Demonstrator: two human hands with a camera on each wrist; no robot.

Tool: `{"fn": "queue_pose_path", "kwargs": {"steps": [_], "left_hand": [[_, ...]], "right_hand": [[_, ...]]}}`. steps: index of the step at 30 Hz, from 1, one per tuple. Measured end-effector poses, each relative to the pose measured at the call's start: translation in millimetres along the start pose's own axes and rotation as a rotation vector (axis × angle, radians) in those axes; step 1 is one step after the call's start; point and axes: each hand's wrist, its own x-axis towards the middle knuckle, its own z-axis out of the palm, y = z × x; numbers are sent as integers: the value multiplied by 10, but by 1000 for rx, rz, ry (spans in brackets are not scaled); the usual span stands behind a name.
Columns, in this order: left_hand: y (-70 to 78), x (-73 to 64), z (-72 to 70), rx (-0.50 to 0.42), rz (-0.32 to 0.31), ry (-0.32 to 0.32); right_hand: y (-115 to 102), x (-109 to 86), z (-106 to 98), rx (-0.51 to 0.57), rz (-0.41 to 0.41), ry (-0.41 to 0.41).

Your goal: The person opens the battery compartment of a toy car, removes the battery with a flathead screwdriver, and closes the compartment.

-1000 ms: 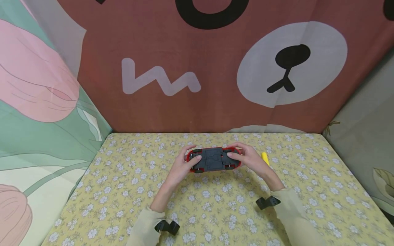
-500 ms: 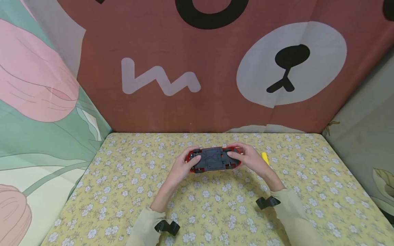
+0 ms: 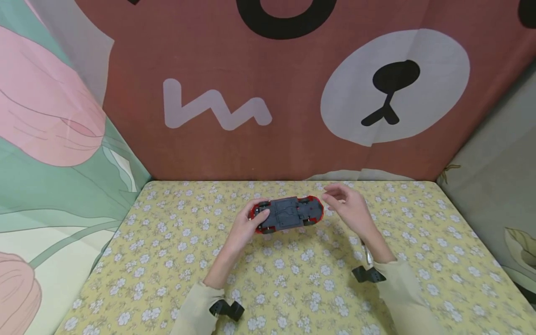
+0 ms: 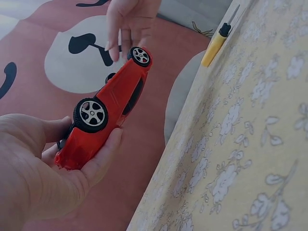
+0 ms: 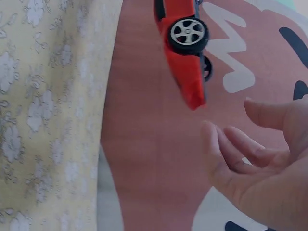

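A red toy car (image 3: 289, 214) is held upside down above the table, its dark grey underside facing up in the head view. My left hand (image 3: 246, 223) grips one end, thumb on the underside and fingers beneath the body. In the left wrist view the car's side (image 4: 110, 106) shows silver-spoked wheels. My right hand (image 3: 351, 209) is off the car, just beyond its other end, with loosely bent fingers and nothing in them. A gap separates the right fingertips (image 5: 210, 137) from the car in the right wrist view.
A screwdriver (image 4: 216, 48) with a yellow and black handle lies on the floral-covered table (image 3: 293, 298); the right forearm covers most of it in the head view. Behind the table hangs a brown bear-print cloth (image 3: 209, 153). Printed fabric also hangs at both sides.
My right hand has let go of the car and moved right, away from its end. The left hand keeps its hold, and the car has tilted slightly, its right end higher.
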Motion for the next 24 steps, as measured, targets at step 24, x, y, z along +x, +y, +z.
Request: {"fn": "queue_pose_path", "kwargs": {"steps": [24], "left_hand": [[27,-17,18,-8,-1,11]], "right_hand": [[-205,-174,434,-359,-263,-121]]}}
